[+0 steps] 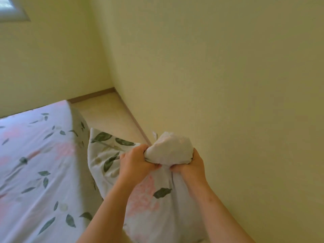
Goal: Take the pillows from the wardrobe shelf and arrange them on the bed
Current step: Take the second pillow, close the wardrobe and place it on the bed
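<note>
I hold a pillow (152, 199) in a white case printed with green leaves and pink flowers, low in the middle of the view. Its top end is bunched into a knob of cloth. My left hand (135, 163) grips the bunched cloth from the left, and my right hand (190, 166) grips it from the right, fingertips almost meeting. The pillow hangs below my hands, just right of the bed (35, 163). The bed wears a sheet in the same leaf and flower print. No wardrobe is in view.
A pale yellow wall (228, 76) rises close on the right and meets another wall in the corner. A narrow strip of light floor (108, 116) with a brown skirting board runs between bed and wall. A window corner (10, 7) shows at top left.
</note>
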`<state>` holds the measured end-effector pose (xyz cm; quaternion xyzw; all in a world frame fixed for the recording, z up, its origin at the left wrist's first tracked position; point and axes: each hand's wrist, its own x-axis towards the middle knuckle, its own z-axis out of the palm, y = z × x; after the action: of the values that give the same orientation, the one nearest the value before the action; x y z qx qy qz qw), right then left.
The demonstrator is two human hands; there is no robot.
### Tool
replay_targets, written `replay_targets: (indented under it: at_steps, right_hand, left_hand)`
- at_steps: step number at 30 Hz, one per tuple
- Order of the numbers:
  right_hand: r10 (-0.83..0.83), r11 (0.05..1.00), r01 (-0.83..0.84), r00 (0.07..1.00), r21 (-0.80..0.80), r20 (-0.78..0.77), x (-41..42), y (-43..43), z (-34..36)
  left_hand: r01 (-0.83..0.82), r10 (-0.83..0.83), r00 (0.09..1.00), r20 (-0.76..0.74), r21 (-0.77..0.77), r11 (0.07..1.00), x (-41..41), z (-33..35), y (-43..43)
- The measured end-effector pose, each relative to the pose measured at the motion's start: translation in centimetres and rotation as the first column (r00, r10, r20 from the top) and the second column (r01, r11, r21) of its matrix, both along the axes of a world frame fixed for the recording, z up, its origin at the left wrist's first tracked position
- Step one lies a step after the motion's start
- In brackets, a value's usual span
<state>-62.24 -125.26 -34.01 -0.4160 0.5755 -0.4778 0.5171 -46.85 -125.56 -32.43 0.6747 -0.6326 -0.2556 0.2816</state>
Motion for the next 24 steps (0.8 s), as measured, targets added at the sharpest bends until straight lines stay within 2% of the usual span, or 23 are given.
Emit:
replay_targets:
  at_steps: [8, 13, 19, 24]
  right_hand:
    - [0.224, 0.974, -0.225, 0.973, 0.017, 0.053, 4.7, -12.9, 0.4]
    - [0.295, 0.955, -0.296, 0.952, 0.007, 0.087, 10.3, -18.5, 0.0]
    - [0.369, 0.929, -0.369, 0.927, -0.012, 0.072, 17.9, -26.5, -0.7]
    - [0.381, 0.925, -0.380, 0.924, -0.023, 0.044, 27.8, -35.1, 0.4]
  left_hand:
    - [-0.255, 0.256, 0.965, 0.062, -0.011, 0.967, 3.7, 1.1, -9.3]
    - [-0.394, 0.395, 0.917, 0.056, -0.022, 0.919, 8.5, 0.7, -13.7]
    - [-0.490, 0.490, 0.872, -0.012, -0.013, 0.871, 15.8, -0.8, -20.6]
    - [-0.515, 0.514, 0.855, -0.063, -0.004, 0.857, 25.6, -0.4, -28.9]
